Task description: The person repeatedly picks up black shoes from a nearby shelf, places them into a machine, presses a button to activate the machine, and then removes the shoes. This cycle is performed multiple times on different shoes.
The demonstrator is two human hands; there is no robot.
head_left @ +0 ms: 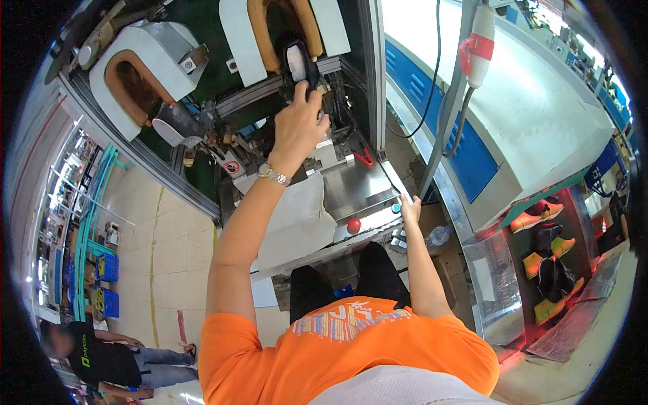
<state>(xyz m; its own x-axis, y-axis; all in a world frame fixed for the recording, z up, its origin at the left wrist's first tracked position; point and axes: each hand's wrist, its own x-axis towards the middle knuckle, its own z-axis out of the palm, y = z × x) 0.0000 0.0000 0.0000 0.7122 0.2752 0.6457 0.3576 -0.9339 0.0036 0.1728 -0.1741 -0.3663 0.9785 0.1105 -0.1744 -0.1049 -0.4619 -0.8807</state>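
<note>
My left hand (298, 128) reaches up into the machine, fingers apart. Its extended index finger touches the near end of a black shoe (295, 62) with a pale inside. The shoe sits within a tan, U-shaped pad (258, 27) on a white machine head. Lower right, my right hand (410, 210) is closed around the end of a pale edge bar (399, 181) of the machine table. A green button (396, 208) lies just left of that hand; a red button (354, 225) is further left on the same front strip.
Another white head with a tan pad (128, 88) stands at left. A white sheet (297, 219) covers part of the metal table (358, 182). A red-and-white plug (480, 44) hangs by a post. Shoes (555, 270) sit under red light at right. A person (108, 358) is at lower left.
</note>
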